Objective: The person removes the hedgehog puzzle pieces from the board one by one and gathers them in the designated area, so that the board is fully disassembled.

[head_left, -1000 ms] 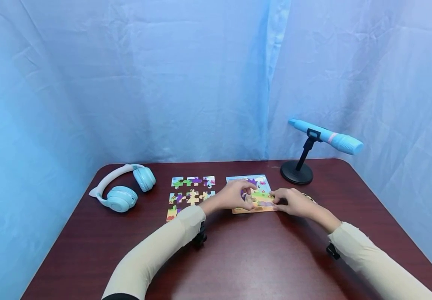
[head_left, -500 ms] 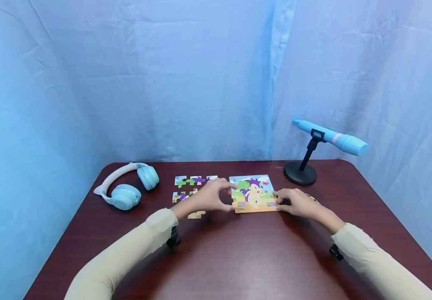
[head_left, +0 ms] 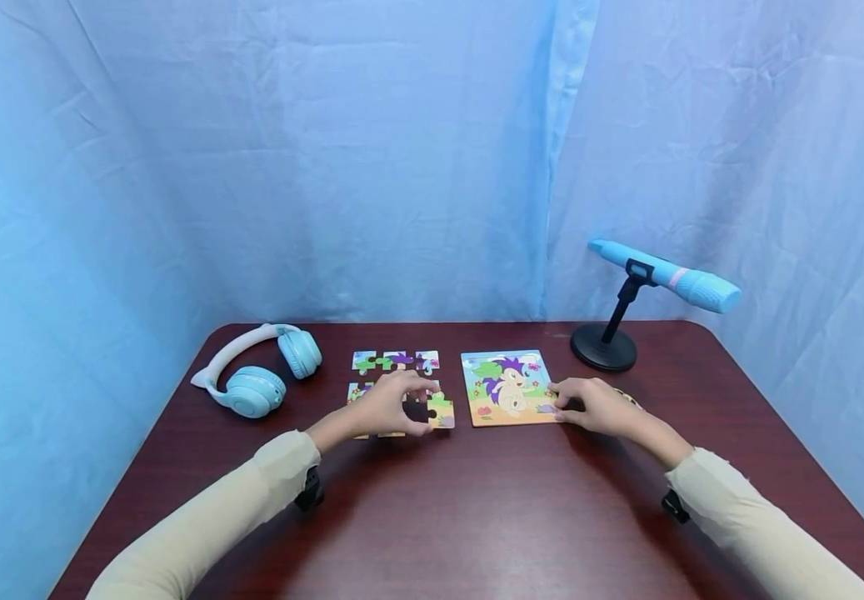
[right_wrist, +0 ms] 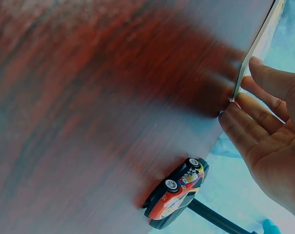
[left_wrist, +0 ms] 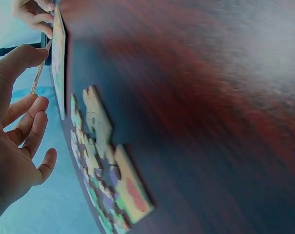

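Observation:
My left hand pinches a jigsaw piece between thumb and forefinger. The piece shows green, yellow and a bit of purple; in the left wrist view the held piece appears edge-on. Behind and under this hand lie several loose jigsaw pieces in spaced rows, partly hidden by it. To the right lies a flat puzzle board printed with a purple-haired hedgehog. My right hand touches the board's right edge with thumb and fingertips; from the right wrist camera its fingers look fairly straight along that edge.
Light-blue cat-ear headphones lie at the table's left. A blue microphone on a black stand is at the back right. A toy car sits beyond the right hand. Blue curtains surround the dark wooden table.
My left hand has moved left from over the puzzle board to the loose pieces, taking the pinched piece with it. My right hand stays at the board's edge. The view has shifted slightly.

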{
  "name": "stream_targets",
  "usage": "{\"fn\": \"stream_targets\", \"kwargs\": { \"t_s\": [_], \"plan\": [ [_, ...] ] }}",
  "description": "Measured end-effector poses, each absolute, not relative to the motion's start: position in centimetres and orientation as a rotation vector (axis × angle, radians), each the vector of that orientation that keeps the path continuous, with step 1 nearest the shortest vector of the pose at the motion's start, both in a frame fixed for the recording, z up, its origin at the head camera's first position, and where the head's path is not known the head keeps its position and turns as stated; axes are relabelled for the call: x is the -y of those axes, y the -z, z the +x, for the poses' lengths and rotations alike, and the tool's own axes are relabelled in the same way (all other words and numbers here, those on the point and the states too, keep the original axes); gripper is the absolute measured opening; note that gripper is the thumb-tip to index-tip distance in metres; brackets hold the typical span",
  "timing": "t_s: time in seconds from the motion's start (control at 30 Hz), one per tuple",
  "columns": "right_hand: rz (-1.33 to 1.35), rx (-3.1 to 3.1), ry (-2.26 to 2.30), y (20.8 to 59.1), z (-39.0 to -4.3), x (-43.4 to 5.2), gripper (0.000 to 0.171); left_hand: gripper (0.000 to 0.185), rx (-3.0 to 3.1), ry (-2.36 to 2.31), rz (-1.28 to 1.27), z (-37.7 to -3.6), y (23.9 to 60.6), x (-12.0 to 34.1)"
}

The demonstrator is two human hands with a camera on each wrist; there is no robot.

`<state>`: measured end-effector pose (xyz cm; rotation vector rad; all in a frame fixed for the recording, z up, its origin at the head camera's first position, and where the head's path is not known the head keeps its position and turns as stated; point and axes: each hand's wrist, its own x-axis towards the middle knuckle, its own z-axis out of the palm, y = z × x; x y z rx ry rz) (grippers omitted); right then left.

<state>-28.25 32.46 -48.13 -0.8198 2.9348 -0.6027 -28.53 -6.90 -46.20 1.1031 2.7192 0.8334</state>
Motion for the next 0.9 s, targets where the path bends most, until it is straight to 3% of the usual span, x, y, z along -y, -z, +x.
{"fn": "stream_targets", "kwargs": {
  "t_s": [0.53, 0.8, 0.9],
  "plan": [
    [-0.848, -2.928, 0.621, 48.0, -28.2, -32.5, 0.006, 0.055, -2.737, -0.768, 1.153, -28.7, 47.5, 7.9],
    [-0.83, -2.933, 0.625, 48.2, -28.2, -32.5, 0.007, 0.035, -2.724, -0.815, 1.14, -28.8, 48.0, 8.0],
    [-0.842, -2.93, 0.623, 48.2, -28.2, -32.5, 0.008, 0.036, -2.731, -0.817, 1.15, -28.7, 48.1, 7.9]
  ]
}}
